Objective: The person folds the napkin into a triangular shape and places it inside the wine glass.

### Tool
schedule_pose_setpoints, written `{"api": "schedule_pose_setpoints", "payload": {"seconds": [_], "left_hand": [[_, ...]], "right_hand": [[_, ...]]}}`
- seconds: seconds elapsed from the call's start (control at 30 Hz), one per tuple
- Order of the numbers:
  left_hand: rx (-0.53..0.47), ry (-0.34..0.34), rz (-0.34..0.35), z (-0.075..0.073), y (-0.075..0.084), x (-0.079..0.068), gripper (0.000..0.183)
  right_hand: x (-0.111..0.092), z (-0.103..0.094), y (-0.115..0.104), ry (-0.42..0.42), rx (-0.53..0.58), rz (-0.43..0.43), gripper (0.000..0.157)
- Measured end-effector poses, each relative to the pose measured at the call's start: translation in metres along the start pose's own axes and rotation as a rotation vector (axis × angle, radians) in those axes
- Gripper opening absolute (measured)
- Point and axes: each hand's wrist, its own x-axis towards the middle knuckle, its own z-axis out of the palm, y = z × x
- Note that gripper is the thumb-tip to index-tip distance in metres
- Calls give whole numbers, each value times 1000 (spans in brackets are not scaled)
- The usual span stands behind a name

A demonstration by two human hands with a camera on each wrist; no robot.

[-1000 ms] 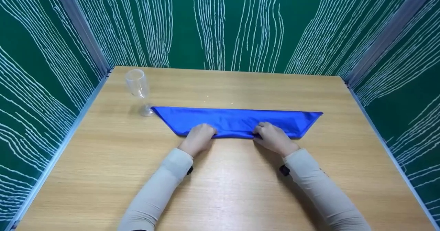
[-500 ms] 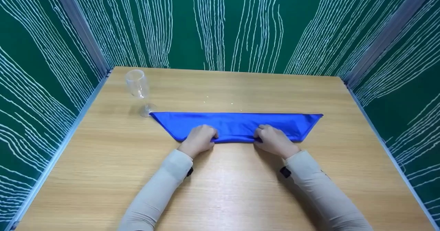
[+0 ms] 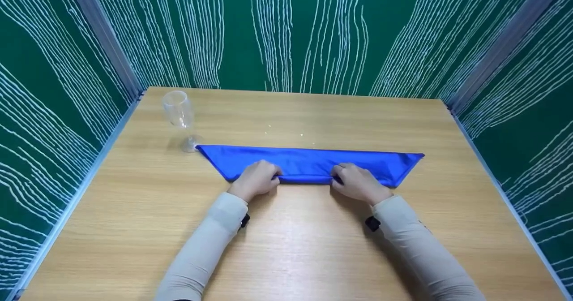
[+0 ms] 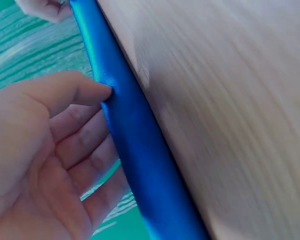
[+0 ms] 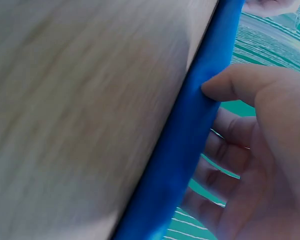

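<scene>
A shiny blue cloth (image 3: 304, 160), folded into a long strip with slanted ends, lies across the middle of the table. My left hand (image 3: 257, 178) pinches its near edge left of centre, and my right hand (image 3: 358, 182) pinches the same edge right of centre. In the left wrist view the thumb of the left hand (image 4: 45, 145) presses on the blue fold (image 4: 140, 150), the other fingers behind it. The right wrist view has the right hand (image 5: 260, 145) with its thumb on the rolled edge (image 5: 180, 135) and curled fingers beyond.
A clear stemmed glass (image 3: 179, 113) stands upright at the left, its foot close to the cloth's left tip. Tiny pale specks lie on the wooden table (image 3: 291, 247) behind the cloth. Green walls (image 3: 237, 32) with white lines enclose the back and sides.
The cloth has come slightly toward me, its right end more than its left. A narrow fold now shows along the near edge between my hands. Both hands keep their grip.
</scene>
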Motion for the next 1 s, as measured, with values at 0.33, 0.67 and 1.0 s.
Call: {"api": "schedule_pose_setpoints", "payload": {"seconds": [0.33, 0.67, 1.0], "left_hand": [[-150, -37, -48, -1, -15, 8, 29], [-206, -23, -155, 2, -15, 14, 31], [-152, -3, -269, 3, -8, 24, 23]], "right_hand": [[4, 4, 5, -7, 51, 42, 18], [10, 4, 9, -47, 135, 134, 18], [17, 6, 1, -7, -6, 136, 12]]}}
